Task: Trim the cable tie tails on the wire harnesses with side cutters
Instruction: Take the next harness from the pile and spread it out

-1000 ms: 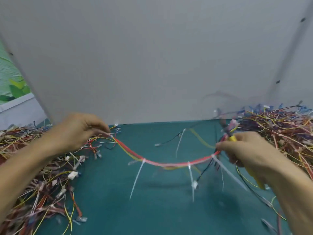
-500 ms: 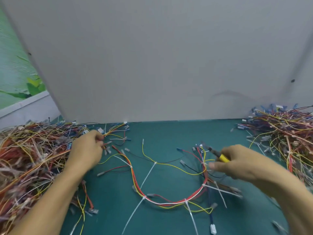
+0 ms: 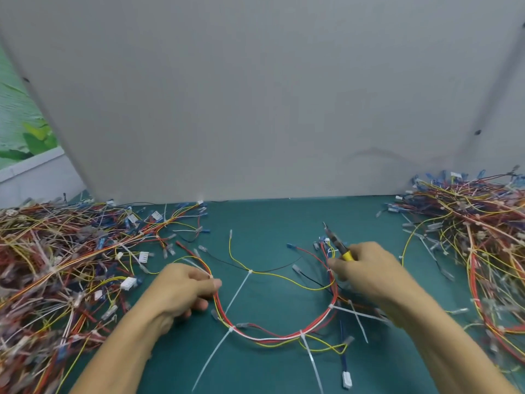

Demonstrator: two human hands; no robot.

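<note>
A wire harness (image 3: pixel 279 335) of red, white and yellow wires lies in a U-shaped loop on the green mat (image 3: pixel 264 223). Several white cable ties with long uncut tails (image 3: pixel 211 358) stick out from it. My left hand (image 3: pixel 181 291) pinches the left end of the harness between thumb and fingers. My right hand (image 3: pixel 366 274) holds the side cutters (image 3: pixel 336 243) by their yellow handle, the dark jaws pointing up and away, above the harness's right end. The jaws touch no tie.
A large tangled pile of harnesses (image 3: pixel 56 268) fills the left of the mat. Another pile (image 3: pixel 477 245) lies at the right. A grey board (image 3: pixel 255 95) stands upright behind the mat. Loose connector ends (image 3: pixel 346 379) lie near the front.
The harness was held up stretched between both hands; it now lies on the mat. My left hand has shifted right along it. My right hand moved little, still holding the cutters.
</note>
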